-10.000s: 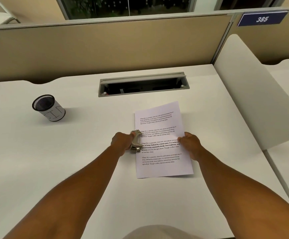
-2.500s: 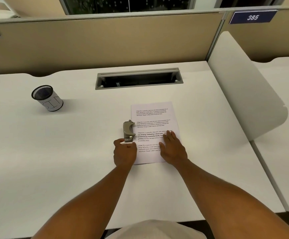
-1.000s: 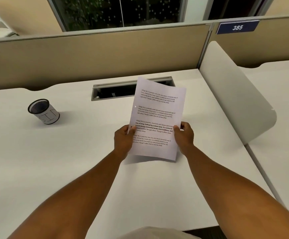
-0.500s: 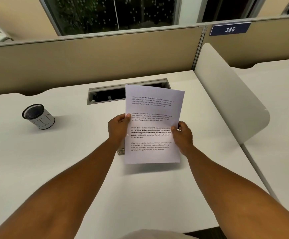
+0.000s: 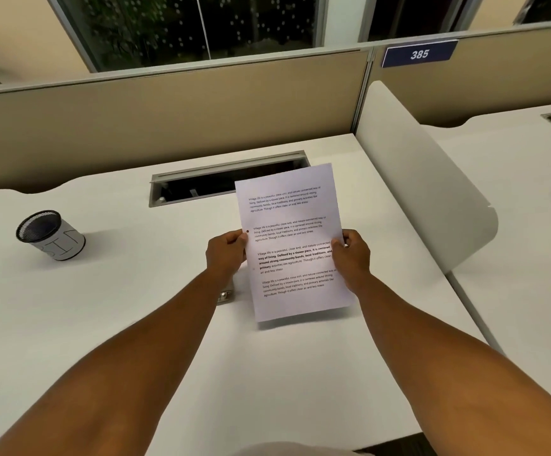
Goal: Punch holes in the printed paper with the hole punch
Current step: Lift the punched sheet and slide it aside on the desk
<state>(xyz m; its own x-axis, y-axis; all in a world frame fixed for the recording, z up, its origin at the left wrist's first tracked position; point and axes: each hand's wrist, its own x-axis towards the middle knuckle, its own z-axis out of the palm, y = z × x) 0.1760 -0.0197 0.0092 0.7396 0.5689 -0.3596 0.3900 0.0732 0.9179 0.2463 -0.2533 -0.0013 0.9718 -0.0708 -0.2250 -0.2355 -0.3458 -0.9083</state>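
Paper (image 5: pixel 295 255) hangs above the worktop (image 5: pixel 103 324), each side edge grasped by 1 hand: left (image 5: pixel 226 251), right (image 5: pixel 351 255). Punch (image 5: pixel 225 295) lies below, bare worktop around.

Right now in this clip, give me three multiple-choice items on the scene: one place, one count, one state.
1. Where is the hole punch?
A. in the mesh cup
B. on the desk, partly hidden under the left forearm
C. on the next desk

2. How many text blocks are on the printed paper?
A. two
B. four
C. six

3. How is the paper?
A. flat on the desk
B. folded
C. held up off the desk in both hands

Key: B, metal shows beside the forearm; B, four paragraphs; C, left hand and right hand pinch its edges.
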